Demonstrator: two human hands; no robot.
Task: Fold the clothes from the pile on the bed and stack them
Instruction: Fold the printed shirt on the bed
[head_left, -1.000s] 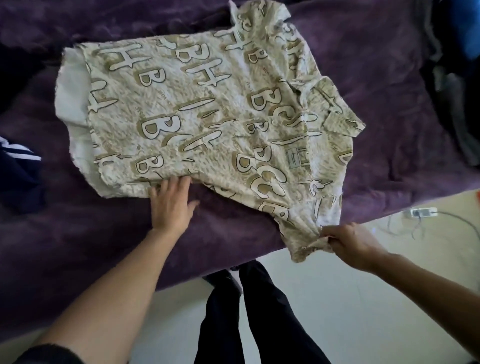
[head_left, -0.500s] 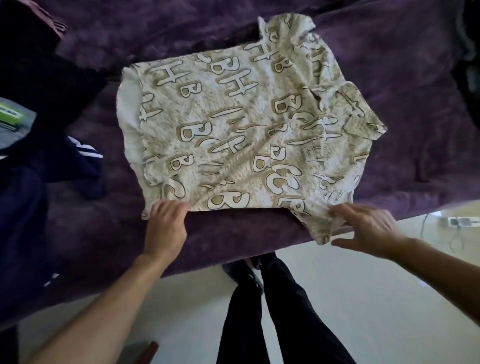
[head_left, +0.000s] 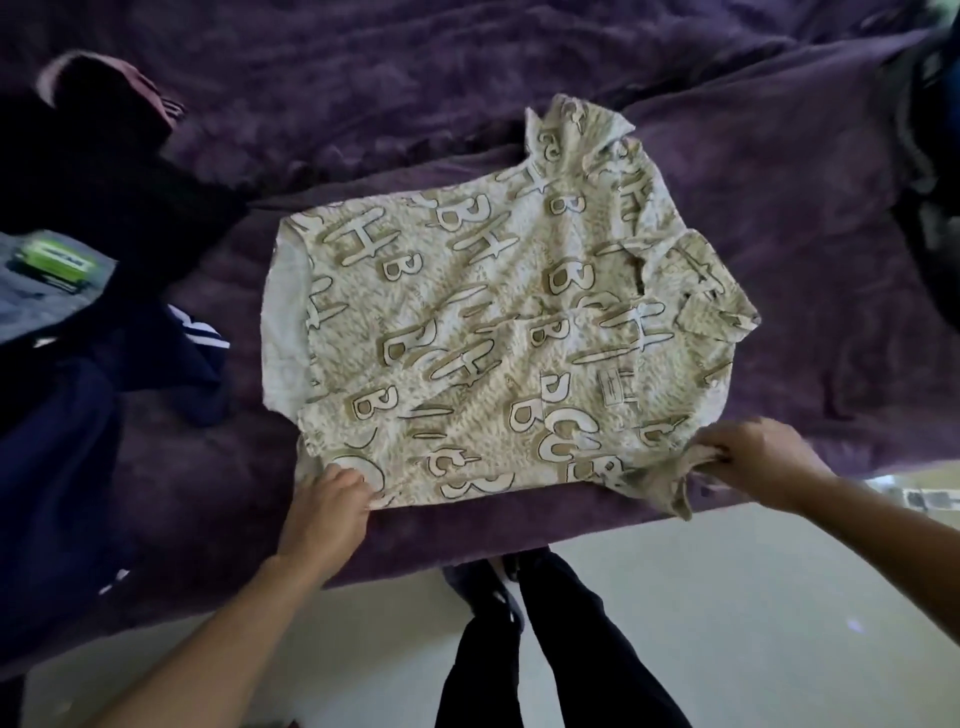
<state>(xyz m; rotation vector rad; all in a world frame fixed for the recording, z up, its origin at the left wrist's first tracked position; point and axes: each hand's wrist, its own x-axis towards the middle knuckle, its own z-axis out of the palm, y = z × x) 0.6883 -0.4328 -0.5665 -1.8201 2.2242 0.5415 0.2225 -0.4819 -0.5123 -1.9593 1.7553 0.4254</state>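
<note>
- Purple plush bedding covers the bed (head_left: 519, 62), whose near edge runs across the lower part of the view, with pale floor (head_left: 779, 597) below it.
- A cream patterned shirt (head_left: 493, 332) printed with big tan-outlined letters lies spread flat on the middle of the bed. Its hem points to the bed's left side and its collar to the right.
- One short sleeve sticks up towards the far side of the bed. The other is bunched at the near edge, hanging a little over it.
- The person's left hand (head_left: 332, 504) is at the shirt's near hem corner, fingers curled over the cloth and gripping its edge.
- Their right hand (head_left: 758, 457) is clamped on the near sleeve, the fabric gathered up between fingers and thumb.
- Both hands sit along the bed's near edge, well apart, with the shirt's near side stretched between them.
- Along the bed's left side lies a navy garment (head_left: 156, 358) with white stripes, just beside the shirt's hem but apart from it.
- Further back on that side are a black garment (head_left: 104, 182) and a grey-blue garment (head_left: 31, 301) bearing a green label.
- Dark clothes (head_left: 930, 208) are heaped at the bed's far right corner, too dim to make out.
- The person's legs in dark trousers (head_left: 545, 649) stand against the near edge.
</note>
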